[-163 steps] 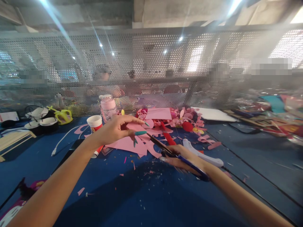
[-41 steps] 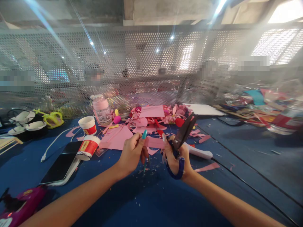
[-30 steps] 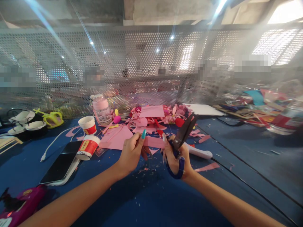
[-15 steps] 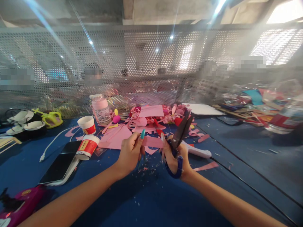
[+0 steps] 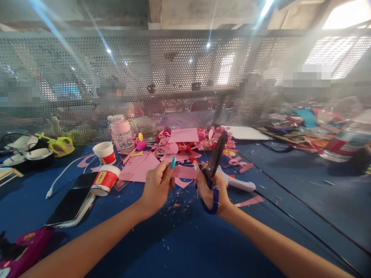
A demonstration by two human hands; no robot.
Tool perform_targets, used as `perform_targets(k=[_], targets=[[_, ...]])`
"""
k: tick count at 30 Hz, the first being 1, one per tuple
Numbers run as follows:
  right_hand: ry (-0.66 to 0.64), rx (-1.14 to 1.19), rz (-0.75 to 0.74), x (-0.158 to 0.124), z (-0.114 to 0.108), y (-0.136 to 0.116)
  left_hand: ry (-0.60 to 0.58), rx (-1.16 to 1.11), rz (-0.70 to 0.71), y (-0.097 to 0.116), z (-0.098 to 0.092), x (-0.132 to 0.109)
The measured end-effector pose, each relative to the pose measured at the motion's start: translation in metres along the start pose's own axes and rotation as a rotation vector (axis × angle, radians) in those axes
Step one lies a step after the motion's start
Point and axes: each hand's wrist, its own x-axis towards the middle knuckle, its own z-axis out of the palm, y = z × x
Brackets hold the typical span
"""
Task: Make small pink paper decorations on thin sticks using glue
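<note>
My left hand [image 5: 158, 185] pinches one end of a small pink paper strip [image 5: 182, 172], thumb and fingers closed on it. My right hand [image 5: 209, 189] grips blue-handled scissors [image 5: 215, 160] and also touches the strip's other end. The dark blades point up and away, nearly closed. Both hands hover just above the blue table [image 5: 179, 247], over small pink paper crumbs.
A pile of pink paper scraps [image 5: 179, 148] lies behind my hands. A white glue gun [image 5: 239, 183] rests to the right. Two paper cups [image 5: 104, 170], a phone [image 5: 69, 199], a pink bottle [image 5: 120, 133] and a cable sit left. A perforated metal screen [image 5: 174, 77] closes the back.
The scissor blades have closed from wide open to nearly shut. Both hands stay close together holding the pink strip.
</note>
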Motion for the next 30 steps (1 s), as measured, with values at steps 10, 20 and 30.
perform_targets(k=[10,20,30], targets=[[-0.381,0.084,0.193,0.023,-0.02,0.002,0.061,-0.014,0.175,0.003,-0.041,0.036],[-0.658,-0.124,0.065,0.03,-0.031,-0.011,0.0,0.051,0.174,0.023,-0.085,0.051],[-0.668,-0.227,0.023,0.024,-0.025,-0.022,-0.187,0.037,0.067,0.025,-0.105,0.056]])
